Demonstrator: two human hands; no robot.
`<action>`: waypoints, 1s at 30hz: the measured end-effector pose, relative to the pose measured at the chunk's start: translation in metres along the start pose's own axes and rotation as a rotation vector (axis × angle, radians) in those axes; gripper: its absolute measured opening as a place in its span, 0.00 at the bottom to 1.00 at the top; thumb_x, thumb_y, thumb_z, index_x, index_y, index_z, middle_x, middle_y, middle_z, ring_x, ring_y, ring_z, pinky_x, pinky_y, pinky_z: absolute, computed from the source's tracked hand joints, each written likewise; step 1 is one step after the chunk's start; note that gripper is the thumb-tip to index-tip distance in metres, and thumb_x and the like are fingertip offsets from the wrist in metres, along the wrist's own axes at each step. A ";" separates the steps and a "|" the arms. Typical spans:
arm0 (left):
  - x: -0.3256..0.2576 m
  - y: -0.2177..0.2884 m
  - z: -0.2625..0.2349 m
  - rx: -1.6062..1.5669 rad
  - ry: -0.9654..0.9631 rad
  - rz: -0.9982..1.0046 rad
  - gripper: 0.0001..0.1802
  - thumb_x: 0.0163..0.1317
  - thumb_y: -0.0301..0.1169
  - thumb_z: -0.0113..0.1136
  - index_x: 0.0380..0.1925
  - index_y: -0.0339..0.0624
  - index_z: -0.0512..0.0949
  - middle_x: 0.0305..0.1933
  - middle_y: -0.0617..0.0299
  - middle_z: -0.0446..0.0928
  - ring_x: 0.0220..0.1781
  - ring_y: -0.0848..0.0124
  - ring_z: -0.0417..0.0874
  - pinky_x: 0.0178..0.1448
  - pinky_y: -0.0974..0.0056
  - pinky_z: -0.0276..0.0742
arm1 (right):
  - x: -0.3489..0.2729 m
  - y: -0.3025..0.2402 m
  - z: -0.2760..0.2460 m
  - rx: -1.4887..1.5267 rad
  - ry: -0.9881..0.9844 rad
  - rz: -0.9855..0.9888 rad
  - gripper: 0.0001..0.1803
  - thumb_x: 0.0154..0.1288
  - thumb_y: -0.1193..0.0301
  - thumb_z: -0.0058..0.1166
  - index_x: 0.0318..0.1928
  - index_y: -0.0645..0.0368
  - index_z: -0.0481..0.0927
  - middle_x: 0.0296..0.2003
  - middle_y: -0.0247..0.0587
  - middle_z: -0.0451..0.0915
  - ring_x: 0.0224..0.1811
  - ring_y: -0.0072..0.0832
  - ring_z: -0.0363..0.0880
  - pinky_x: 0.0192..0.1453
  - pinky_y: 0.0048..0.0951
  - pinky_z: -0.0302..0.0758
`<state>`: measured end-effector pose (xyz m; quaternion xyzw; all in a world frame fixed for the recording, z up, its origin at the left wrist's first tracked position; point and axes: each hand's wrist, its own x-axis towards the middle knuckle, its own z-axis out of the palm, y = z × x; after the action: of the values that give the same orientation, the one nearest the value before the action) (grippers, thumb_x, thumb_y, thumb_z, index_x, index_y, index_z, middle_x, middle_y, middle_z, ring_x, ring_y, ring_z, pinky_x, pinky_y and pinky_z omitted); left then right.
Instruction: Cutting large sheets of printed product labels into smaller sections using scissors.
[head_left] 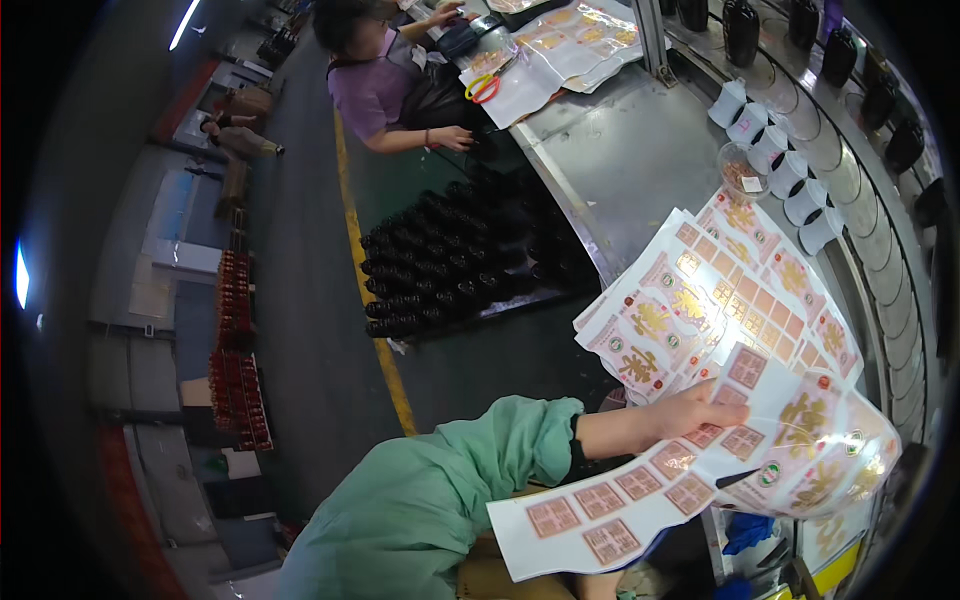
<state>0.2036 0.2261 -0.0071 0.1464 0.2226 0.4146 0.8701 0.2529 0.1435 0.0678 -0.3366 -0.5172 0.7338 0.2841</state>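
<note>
My left hand [690, 412], at the end of a green sleeve, has its fingers wrapped over a white sheet of labels [690, 535]. The sheet carries rows of small reddish-gold squares and, on its curled right part, large gold designs. A dark gap shows between those two parts. Beneath and beyond it, a fanned stack of similar label sheets [640, 312] lies on the metal table [640, 150]. At the lower edge, a small patch of skin [597, 586] shows below the sheet, probably my right hand; its fingers are hidden.
A conveyor [845, 165] with dark bottles [740, 32] curves along the right. White cups [768, 148] and a clear tub [742, 172] stand beside it. Many black bottles [440, 260] stand left of the table. A co-worker [375, 90] sits near red-and-yellow scissors [482, 88].
</note>
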 end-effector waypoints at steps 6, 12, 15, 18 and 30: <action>-0.004 0.008 -0.069 0.469 0.468 0.267 0.11 0.62 0.28 0.61 0.43 0.36 0.76 0.42 0.61 0.78 0.38 0.73 0.79 0.39 0.69 0.78 | -0.015 0.045 -0.085 0.058 0.126 0.130 0.17 0.66 0.75 0.46 0.53 0.70 0.73 0.49 0.49 0.78 0.50 0.30 0.75 0.57 0.30 0.69; 0.006 0.003 -0.096 0.637 0.466 0.201 0.08 0.63 0.27 0.60 0.40 0.35 0.78 0.29 0.69 0.77 0.26 0.83 0.73 0.28 0.73 0.69 | -0.027 0.108 -0.121 -0.029 0.064 -0.031 0.18 0.68 0.63 0.42 0.40 0.70 0.74 0.20 0.38 0.66 0.25 0.24 0.61 0.30 0.28 0.60; 0.012 -0.002 -0.092 0.671 0.445 0.182 0.10 0.63 0.27 0.60 0.42 0.33 0.77 0.33 0.65 0.79 0.31 0.81 0.77 0.33 0.72 0.74 | -0.040 0.102 -0.125 0.084 0.101 0.361 0.18 0.67 0.61 0.44 0.34 0.67 0.72 0.21 0.37 0.68 0.26 0.23 0.64 0.31 0.27 0.62; 0.005 -0.001 -0.096 0.712 0.439 0.186 0.11 0.63 0.27 0.59 0.43 0.32 0.77 0.37 0.61 0.81 0.35 0.79 0.80 0.37 0.70 0.77 | -0.032 0.105 -0.122 0.111 0.068 0.388 0.19 0.68 0.60 0.43 0.31 0.66 0.71 0.21 0.36 0.70 0.27 0.22 0.66 0.32 0.26 0.63; -0.011 -0.009 -0.079 0.728 0.572 0.254 0.11 0.65 0.24 0.56 0.45 0.28 0.74 0.40 0.58 0.81 0.38 0.77 0.81 0.41 0.70 0.77 | -0.053 0.125 -0.054 1.305 0.322 0.536 0.19 0.67 0.64 0.50 0.53 0.64 0.73 0.44 0.43 0.80 0.40 0.25 0.80 0.44 0.28 0.78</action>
<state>0.1632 0.2176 -0.0757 0.3477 0.5640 0.4366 0.6086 0.3190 0.0955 -0.0536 -0.3176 0.1745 0.8789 0.3102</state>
